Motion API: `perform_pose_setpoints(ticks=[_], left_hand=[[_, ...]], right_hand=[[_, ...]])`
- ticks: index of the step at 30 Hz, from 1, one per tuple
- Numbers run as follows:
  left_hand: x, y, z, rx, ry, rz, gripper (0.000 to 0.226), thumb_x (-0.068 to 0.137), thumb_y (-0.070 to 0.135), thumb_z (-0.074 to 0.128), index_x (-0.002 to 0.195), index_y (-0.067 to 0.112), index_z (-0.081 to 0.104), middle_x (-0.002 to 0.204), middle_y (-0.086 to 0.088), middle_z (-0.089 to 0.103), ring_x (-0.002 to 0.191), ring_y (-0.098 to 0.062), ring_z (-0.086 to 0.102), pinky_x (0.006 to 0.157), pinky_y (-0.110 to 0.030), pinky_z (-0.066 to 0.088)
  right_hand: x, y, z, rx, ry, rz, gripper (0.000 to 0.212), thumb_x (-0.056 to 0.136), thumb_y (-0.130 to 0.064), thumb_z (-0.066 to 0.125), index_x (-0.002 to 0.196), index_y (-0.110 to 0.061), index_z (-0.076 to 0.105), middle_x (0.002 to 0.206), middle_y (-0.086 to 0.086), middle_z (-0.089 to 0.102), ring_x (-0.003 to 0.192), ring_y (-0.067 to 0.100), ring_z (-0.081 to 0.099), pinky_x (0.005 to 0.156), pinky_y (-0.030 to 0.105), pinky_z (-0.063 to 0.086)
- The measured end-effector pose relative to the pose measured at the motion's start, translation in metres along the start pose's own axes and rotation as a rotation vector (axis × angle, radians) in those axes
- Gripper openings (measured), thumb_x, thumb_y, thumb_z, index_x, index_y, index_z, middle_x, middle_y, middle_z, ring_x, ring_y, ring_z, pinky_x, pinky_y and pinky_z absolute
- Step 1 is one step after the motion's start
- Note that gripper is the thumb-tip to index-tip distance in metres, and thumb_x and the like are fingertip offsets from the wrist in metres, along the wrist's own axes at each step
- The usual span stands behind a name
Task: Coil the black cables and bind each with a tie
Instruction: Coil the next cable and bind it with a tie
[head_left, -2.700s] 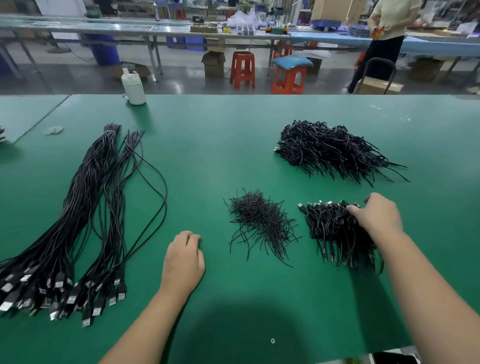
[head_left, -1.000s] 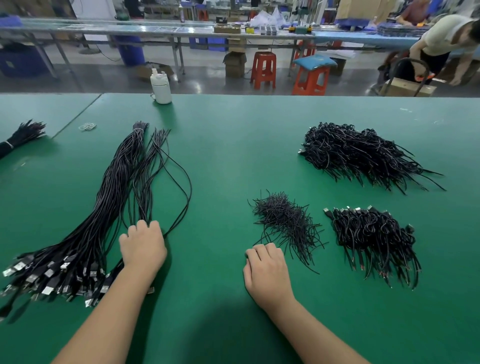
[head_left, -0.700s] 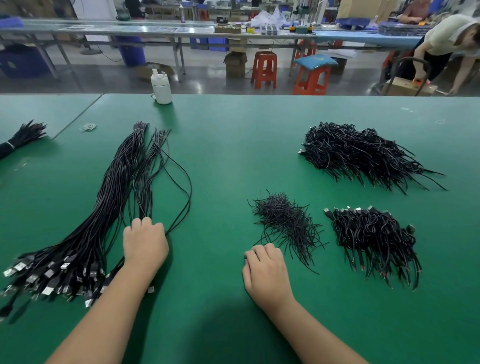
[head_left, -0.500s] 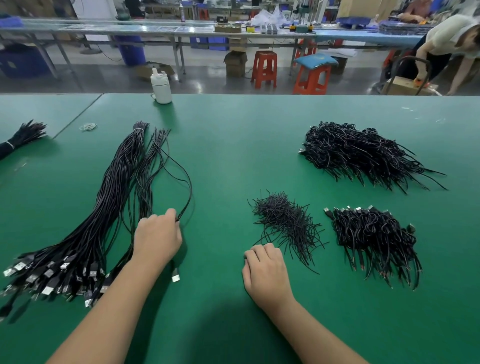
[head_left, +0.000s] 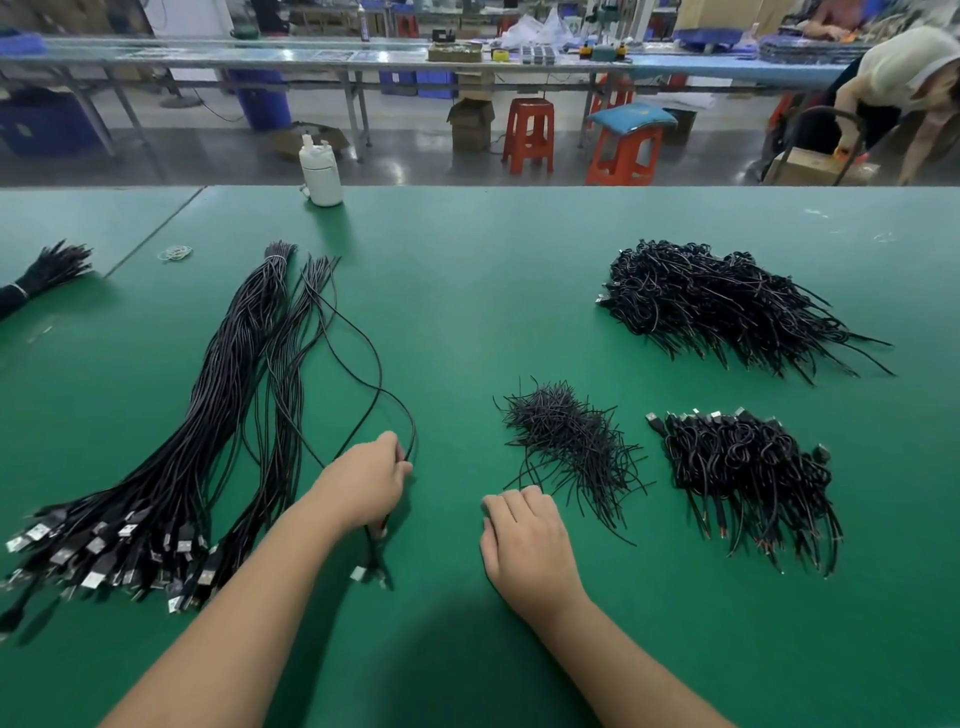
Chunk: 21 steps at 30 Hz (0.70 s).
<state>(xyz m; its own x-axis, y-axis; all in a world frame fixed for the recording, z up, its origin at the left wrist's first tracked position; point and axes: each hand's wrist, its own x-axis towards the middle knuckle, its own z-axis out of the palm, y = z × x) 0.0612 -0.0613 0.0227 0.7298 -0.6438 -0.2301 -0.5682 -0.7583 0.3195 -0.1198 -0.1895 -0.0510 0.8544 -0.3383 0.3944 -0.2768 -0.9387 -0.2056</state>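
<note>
Our left hand (head_left: 366, 480) fingers grip a loose cable (head_left: 375, 374) at nine o'clock. Our right hand (head_left: 524, 540) rests on the surface (head_left: 467, 291), fingers curled, empty, touching the ties (head_left: 569, 441).

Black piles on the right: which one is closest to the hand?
The small pile of ties; the right hand almost touches its stray ends. The other two lie farther off.

A long bundle of straight black cables (head_left: 218, 415) lies on the left, running from a bound far end toward the near left, where its silver USB plugs (head_left: 104, 551) fan out. One loose cable (head_left: 382, 395) arcs out to the right of the bundle, its plug end lying near centre. A heap of short black ties (head_left: 569, 441) sits at centre, with a small pile of coiled cables (head_left: 748, 467) to its right and a larger pile of coiled cables (head_left: 717, 301) farther back on the right.
</note>
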Motion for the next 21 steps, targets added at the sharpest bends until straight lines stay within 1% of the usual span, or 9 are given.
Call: perform_pose_setpoints(ticks=[2, 4, 6, 8, 10, 15, 17, 19, 21], left_hand=[[0.0, 0.005, 0.003, -0.167, 0.025, -0.01, 0.016, 0.101, 0.032, 0.047, 0.093, 0.02, 0.048, 0.071, 0.001, 0.064, 0.064, -0.019, 0.059, 0.054, -0.031, 0.039], [0.0, 0.012, 0.009, -0.507, -0.032, -0.056, 0.016, 0.103, 0.027, 0.046, 0.094, 0.015, 0.046, 0.068, -0.007, 0.07, 0.061, -0.024, 0.069, 0.057, -0.032, 0.049], [0.0, 0.019, 0.017, -0.868, -0.075, -0.124, 0.015, 0.105, 0.02, 0.042, 0.098, 0.007, 0.043, 0.069, -0.014, 0.071, 0.064, -0.033, 0.073, 0.058, -0.04, 0.058], [0.0, 0.026, 0.022, -1.107, -0.06, -0.194, 0.015, 0.106, 0.016, 0.04, 0.101, 0.002, 0.043, 0.075, -0.021, 0.069, 0.067, -0.036, 0.073, 0.056, -0.041, 0.06], [-0.001, 0.034, 0.026, -1.264, -0.034, -0.238, 0.016, 0.106, 0.015, 0.041, 0.102, 0.001, 0.046, 0.089, -0.025, 0.066, 0.072, -0.033, 0.074, 0.057, -0.037, 0.06], [0.0, 0.054, 0.031, -1.511, 0.013, -0.328, 0.015, 0.106, 0.01, 0.04, 0.103, -0.002, 0.048, 0.1, -0.026, 0.062, 0.074, -0.027, 0.074, 0.058, -0.03, 0.059], [-0.001, 0.058, 0.031, -1.56, -0.016, -0.357, 0.016, 0.106, 0.01, 0.041, 0.106, -0.004, 0.048, 0.102, -0.026, 0.062, 0.076, -0.027, 0.074, 0.058, -0.03, 0.059], [-0.002, 0.059, 0.031, -1.534, -0.038, -0.373, 0.017, 0.105, 0.011, 0.044, 0.105, -0.005, 0.05, 0.101, -0.026, 0.062, 0.079, -0.029, 0.073, 0.058, -0.031, 0.06], [-0.002, 0.055, 0.034, -1.309, -0.003, -0.35, 0.018, 0.103, 0.014, 0.049, 0.1, -0.003, 0.053, 0.097, -0.022, 0.065, 0.079, -0.027, 0.071, 0.065, -0.036, 0.062]], right_hand=[[0.0, 0.0, 0.0, 0.015, 0.02, -0.035, 0.015, 0.088, -0.02, 0.06, 0.101, -0.017, 0.065, 0.083, -0.004, 0.057, 0.078, 0.019, 0.048, 0.071, 0.03, 0.041], [0.0, 0.0, 0.0, -0.001, 0.032, -0.067, 0.02, 0.088, -0.024, 0.063, 0.106, -0.017, 0.065, 0.083, -0.005, 0.057, 0.078, 0.019, 0.049, 0.071, 0.03, 0.042], [0.0, 0.0, -0.002, -0.004, 0.033, -0.079, 0.027, 0.086, -0.029, 0.067, 0.11, -0.016, 0.065, 0.084, -0.004, 0.058, 0.077, 0.019, 0.051, 0.07, 0.03, 0.045], [-0.001, 0.001, -0.003, 0.01, 0.026, -0.098, 0.034, 0.084, -0.033, 0.07, 0.113, -0.015, 0.065, 0.085, -0.004, 0.06, 0.077, 0.019, 0.053, 0.069, 0.031, 0.048], [-0.001, 0.0, -0.005, 0.026, 0.01, -0.126, 0.039, 0.082, -0.035, 0.071, 0.115, -0.014, 0.065, 0.086, -0.004, 0.061, 0.077, 0.02, 0.055, 0.069, 0.032, 0.05], [0.0, 0.0, -0.007, 0.045, 0.007, -0.181, 0.041, 0.081, -0.052, 0.068, 0.1, -0.016, 0.066, 0.081, -0.005, 0.06, 0.074, 0.019, 0.054, 0.068, 0.03, 0.048], [0.0, 0.0, -0.006, 0.043, 0.043, -0.184, 0.043, 0.081, -0.051, 0.07, 0.102, -0.014, 0.067, 0.082, -0.005, 0.061, 0.073, 0.018, 0.054, 0.067, 0.029, 0.048], [-0.001, 0.0, -0.005, 0.054, 0.098, -0.173, 0.043, 0.083, -0.045, 0.071, 0.109, -0.01, 0.068, 0.082, -0.005, 0.062, 0.071, 0.017, 0.056, 0.065, 0.029, 0.049], [-0.001, -0.001, -0.005, 0.063, 0.152, -0.137, 0.04, 0.09, -0.039, 0.061, 0.115, -0.008, 0.067, 0.079, -0.004, 0.062, 0.069, 0.015, 0.056, 0.065, 0.027, 0.048]])
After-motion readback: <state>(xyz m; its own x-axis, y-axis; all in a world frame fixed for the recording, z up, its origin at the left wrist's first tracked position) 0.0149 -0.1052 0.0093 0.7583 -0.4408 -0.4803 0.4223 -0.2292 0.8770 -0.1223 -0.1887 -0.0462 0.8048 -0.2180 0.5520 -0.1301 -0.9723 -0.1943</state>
